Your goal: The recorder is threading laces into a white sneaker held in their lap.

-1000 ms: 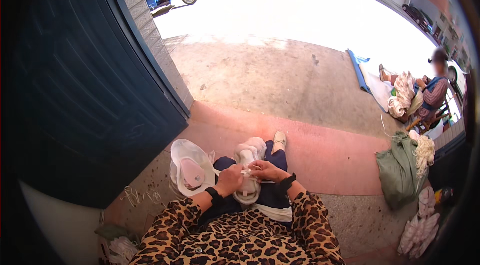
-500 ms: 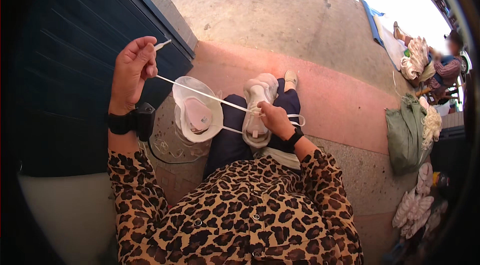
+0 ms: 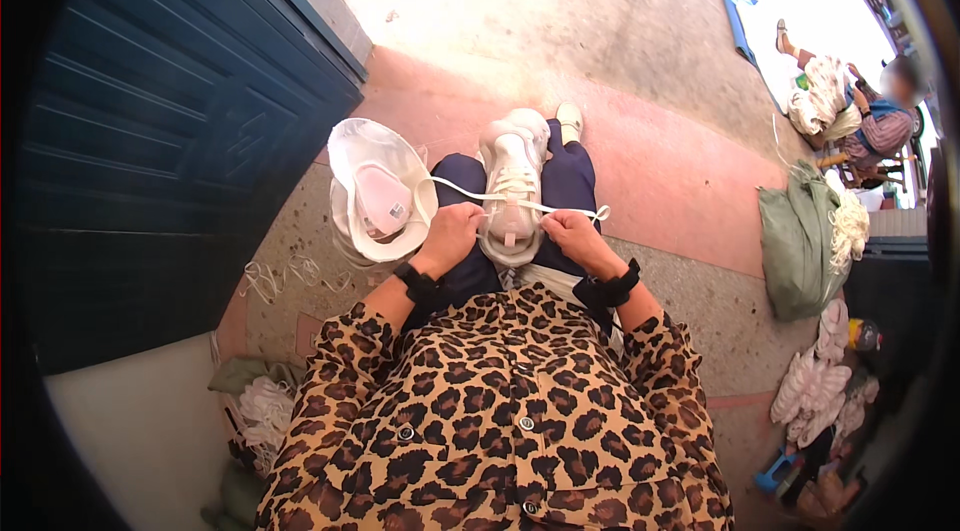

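A white sneaker [image 3: 511, 186] rests on my lap, toe pointing away from me. My left hand [image 3: 452, 234] grips the white shoelace [image 3: 455, 188] at the shoe's left side, close to the tongue. My right hand [image 3: 577, 234] pinches the other lace end at the shoe's right side, with a short tail sticking out to the right. Both wrists wear black bands, and my sleeves are leopard print.
A white sun hat [image 3: 378, 193] lies upside down left of my knee. A dark blue door [image 3: 160, 131] stands at left. Loose laces [image 3: 280, 276] lie on the floor. A green sack [image 3: 800, 241] and white shoes [image 3: 815, 381] sit at right. Another person [image 3: 870, 121] sits far right.
My left hand, raised high to the left pulling the lace taut, has come down to the shoe. The view has tilted down toward my lap.
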Available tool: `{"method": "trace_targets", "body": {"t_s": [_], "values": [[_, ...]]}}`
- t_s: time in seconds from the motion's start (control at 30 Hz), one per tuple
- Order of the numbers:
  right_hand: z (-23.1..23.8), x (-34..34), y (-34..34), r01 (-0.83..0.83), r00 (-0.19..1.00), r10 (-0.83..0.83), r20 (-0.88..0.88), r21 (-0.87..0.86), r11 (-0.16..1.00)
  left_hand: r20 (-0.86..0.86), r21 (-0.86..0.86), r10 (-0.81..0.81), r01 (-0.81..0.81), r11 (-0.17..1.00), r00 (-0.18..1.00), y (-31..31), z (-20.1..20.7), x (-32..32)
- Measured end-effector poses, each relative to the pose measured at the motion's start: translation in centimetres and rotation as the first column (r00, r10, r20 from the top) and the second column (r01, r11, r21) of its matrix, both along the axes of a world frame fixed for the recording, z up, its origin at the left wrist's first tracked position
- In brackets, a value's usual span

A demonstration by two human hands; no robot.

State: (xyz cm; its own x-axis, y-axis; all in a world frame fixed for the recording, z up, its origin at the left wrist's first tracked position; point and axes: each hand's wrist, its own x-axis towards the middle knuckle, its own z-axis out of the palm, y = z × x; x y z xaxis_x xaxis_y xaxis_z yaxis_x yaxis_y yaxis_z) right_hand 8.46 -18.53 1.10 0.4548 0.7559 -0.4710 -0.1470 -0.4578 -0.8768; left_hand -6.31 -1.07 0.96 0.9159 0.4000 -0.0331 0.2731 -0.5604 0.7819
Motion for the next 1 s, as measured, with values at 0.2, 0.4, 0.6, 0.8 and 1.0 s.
{"method": "trace_targets", "body": {"t_s": [0.2, 0.4, 0.6, 0.8, 1.0], "values": [[-2.3, -0.4, 0.5, 0.023, 0.832, -0.056, 0.551, 0.066, 0.998, -0.062, 0.043, 0.181, -0.178, 0.983, 0.982, 0.5, -0.6, 1.2], [-0.2, -0.7, 1.6, 0.047, 0.789, -0.127, 0.601, 0.147, 0.988, 0.084, -0.170, 0.226, -0.209, 0.963, 0.971, 0.1, 0.5, 2.2], [-0.5, -0.6, 1.6, -0.022, 0.758, 0.063, 0.650, -0.070, 0.997, -0.366, 0.109, -0.089, 0.138, 0.985, 0.926, 2.9, 0.4, 4.5], [-0.2, -0.2, 1.7, -0.094, 0.696, 0.017, 0.718, 0.067, 0.993, 0.069, 0.159, -0.054, 0.043, 0.986, 0.996, 2.0, 0.3, 5.9], [-0.1, 0.1, 2.5, -0.046, 0.689, 0.018, 0.725, 0.019, 0.999, -0.214, 0.031, -0.167, 0.177, 0.984, 0.962, 1.7, 0.1, 6.0]]}}
